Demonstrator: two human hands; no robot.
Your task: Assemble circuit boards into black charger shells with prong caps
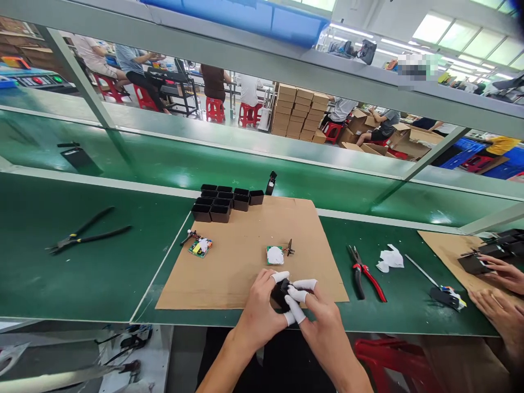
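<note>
A small black plastic case [280,295] is held between both hands over the near edge of the cardboard sheet [241,278]. My left hand [262,308] grips its left side, closed, with white finger cots on thumb and finger. My right hand [318,312], also in white finger cots, closes on its right side and top; the fingers hide part of it. Beyond the hands lies a green circuit board [275,255] with a white patch and a black part wired to it. Further left is another board [200,245] with yellow and white parts.
Several open black cases [220,212] stand grouped at the sheet's far left. Red-handled pliers [362,273], white scraps [390,258] and a screwdriver-like tool [444,297] lie right. Black-handled pliers [88,232] lie left. A co-worker's hands [497,289] hold a black case at far right.
</note>
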